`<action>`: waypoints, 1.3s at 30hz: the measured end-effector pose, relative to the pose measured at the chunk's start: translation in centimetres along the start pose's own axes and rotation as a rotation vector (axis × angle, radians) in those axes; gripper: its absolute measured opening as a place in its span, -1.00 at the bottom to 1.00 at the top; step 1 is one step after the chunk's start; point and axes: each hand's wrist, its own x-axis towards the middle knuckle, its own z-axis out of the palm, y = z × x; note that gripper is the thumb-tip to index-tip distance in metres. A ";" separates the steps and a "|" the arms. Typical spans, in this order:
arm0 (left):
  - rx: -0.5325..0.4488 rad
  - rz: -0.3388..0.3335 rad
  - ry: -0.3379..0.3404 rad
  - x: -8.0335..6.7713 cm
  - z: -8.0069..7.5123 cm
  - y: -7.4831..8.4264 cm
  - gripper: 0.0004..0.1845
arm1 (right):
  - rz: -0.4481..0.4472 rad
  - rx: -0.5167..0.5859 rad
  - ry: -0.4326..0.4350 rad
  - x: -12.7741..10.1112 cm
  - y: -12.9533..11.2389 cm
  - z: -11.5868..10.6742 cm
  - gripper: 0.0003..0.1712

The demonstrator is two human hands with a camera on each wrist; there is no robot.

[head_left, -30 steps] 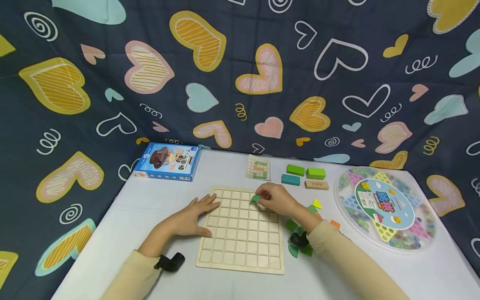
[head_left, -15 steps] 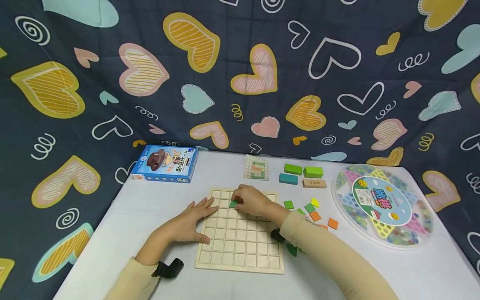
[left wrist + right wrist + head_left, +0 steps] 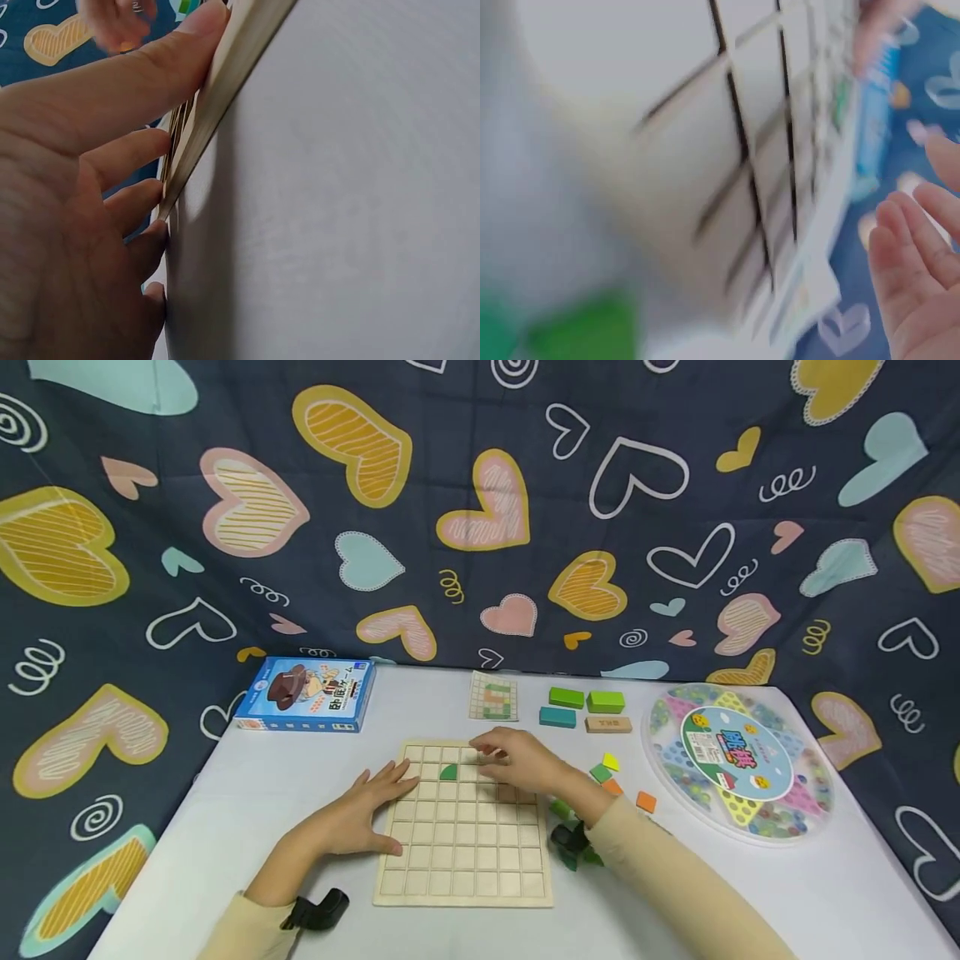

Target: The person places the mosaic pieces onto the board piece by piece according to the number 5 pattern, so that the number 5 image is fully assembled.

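Note:
A pale wooden grid board [image 3: 465,839] lies on the white table. In one of its upper cells sits a green rounded tile [image 3: 449,772]. My left hand [image 3: 345,817] rests at the board's left edge with spread fingers; in the left wrist view its thumb [image 3: 199,30] touches the rim. Just right of the green tile, my right hand [image 3: 521,760] hovers above the board. Its fingers [image 3: 911,240] look relaxed and hold nothing in the right wrist view. Loose green tiles [image 3: 561,810] lie by the board's right side, partly hidden by the right wrist.
A patterned grid card [image 3: 493,697] lies behind the board. Several blocks [image 3: 605,702] stand right of it. Yellow [image 3: 611,762] and orange tiles [image 3: 647,802] lie nearer. A blue box [image 3: 306,695] is at back left, a round marble game case [image 3: 738,764] at right.
My right hand carried the green tile leftward over the board, let it go in an upper cell, then drew back slightly right. The left hand stayed at the board's edge. The head view turned slightly right.

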 end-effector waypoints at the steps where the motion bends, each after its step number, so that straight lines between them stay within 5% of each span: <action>1: -0.003 -0.004 0.001 -0.1 0.0 -0.1 0.03 | 0.005 0.017 0.032 -1.0 0.4 -0.7 -0.51; 7: -0.014 -0.001 0.002 -0.1 -0.2 -0.1 0.04 | 0.149 0.044 0.196 -9.0 4.4 -4.0 -0.57; 13: 0.008 -0.016 0.000 -0.2 -0.4 -0.2 0.04 | 0.275 -0.012 0.197 -14.2 7.5 -5.1 -0.68; 21: -0.026 0.004 0.012 -0.3 -0.3 -0.5 0.06 | 0.261 -0.080 0.136 -14.2 8.9 -5.1 -0.74; 32: -0.042 -0.049 -0.013 0.0 -0.4 -0.6 0.07 | 0.291 -0.166 0.093 -13.7 9.2 -5.5 -0.83; 39: -0.030 -0.043 -0.007 -0.2 -0.4 -0.4 0.04 | 0.221 -0.068 0.179 -11.9 5.7 -4.0 -0.79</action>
